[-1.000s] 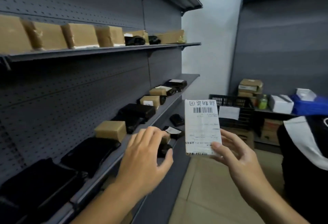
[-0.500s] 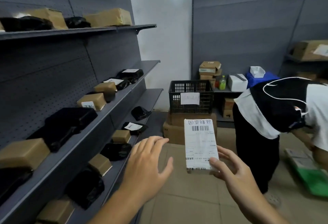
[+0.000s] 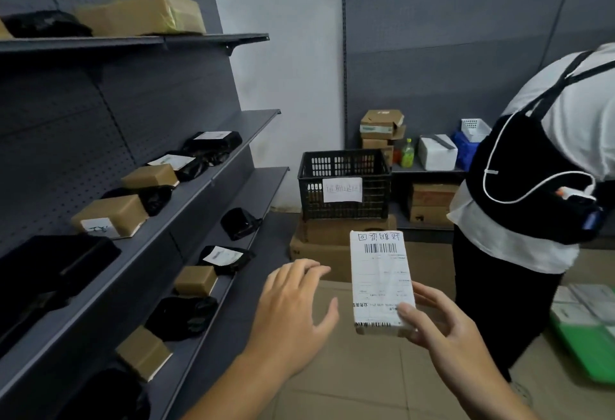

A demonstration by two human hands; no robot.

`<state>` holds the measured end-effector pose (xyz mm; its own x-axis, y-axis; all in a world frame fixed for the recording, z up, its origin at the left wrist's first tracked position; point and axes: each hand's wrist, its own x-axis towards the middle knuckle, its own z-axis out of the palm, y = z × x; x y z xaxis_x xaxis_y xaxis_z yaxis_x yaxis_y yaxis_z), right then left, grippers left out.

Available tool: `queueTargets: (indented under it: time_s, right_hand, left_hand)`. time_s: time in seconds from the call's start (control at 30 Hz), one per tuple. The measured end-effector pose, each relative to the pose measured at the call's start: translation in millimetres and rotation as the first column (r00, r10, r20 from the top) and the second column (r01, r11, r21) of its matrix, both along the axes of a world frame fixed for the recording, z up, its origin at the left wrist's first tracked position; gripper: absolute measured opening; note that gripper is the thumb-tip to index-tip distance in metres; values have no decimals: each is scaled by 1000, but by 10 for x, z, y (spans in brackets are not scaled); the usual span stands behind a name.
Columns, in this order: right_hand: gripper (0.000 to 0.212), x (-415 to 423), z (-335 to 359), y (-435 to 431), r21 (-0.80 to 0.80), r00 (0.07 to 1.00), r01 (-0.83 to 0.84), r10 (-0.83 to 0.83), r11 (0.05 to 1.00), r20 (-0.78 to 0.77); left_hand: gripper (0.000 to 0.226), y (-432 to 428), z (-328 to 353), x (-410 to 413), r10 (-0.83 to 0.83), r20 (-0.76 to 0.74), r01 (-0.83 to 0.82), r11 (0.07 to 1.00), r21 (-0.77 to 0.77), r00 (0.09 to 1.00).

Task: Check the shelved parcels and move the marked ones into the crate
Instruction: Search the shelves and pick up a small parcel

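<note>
My right hand (image 3: 446, 329) grips a small parcel (image 3: 381, 281) by its lower end; a white barcode label with handwritten marks covers its face. My left hand (image 3: 293, 313) hovers beside it with fingers spread, holding nothing. Ahead stands a black plastic crate (image 3: 344, 183) with a white paper note on its front, set on stacked cardboard boxes (image 3: 319, 246). Grey shelves (image 3: 186, 210) on the left carry brown boxes (image 3: 109, 215) and black bagged parcels (image 3: 213, 145), some with white labels.
A person (image 3: 539, 186) in a white shirt and black bag bends over at the right, close to the crate. Cartons, a green bottle (image 3: 407, 153) and a white box sit on a low shelf behind. Green and white packs (image 3: 589, 326) lie on the floor at right.
The view has swung right and moved toward the crate, which is now larger and closer. My right hand still holds the labelled parcel; my left hand stays spread beside it.
</note>
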<state>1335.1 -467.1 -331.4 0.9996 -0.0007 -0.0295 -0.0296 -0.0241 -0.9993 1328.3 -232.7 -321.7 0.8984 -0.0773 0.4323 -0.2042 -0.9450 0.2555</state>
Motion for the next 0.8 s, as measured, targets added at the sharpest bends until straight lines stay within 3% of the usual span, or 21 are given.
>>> queueTargets:
  time_s: [0.4, 0.8]
  right_hand:
    - [27, 1953, -165, 627, -64, 998, 65, -65, 996, -4]
    - [27, 3402, -344, 1046, -44, 995, 50, -54, 998, -88]
  left_hand:
    - [48, 673, -189, 2065, -50, -3, 50, 998, -47, 999]
    - [46, 1089, -446, 3417, -36, -49, 32, 997, -68, 998]
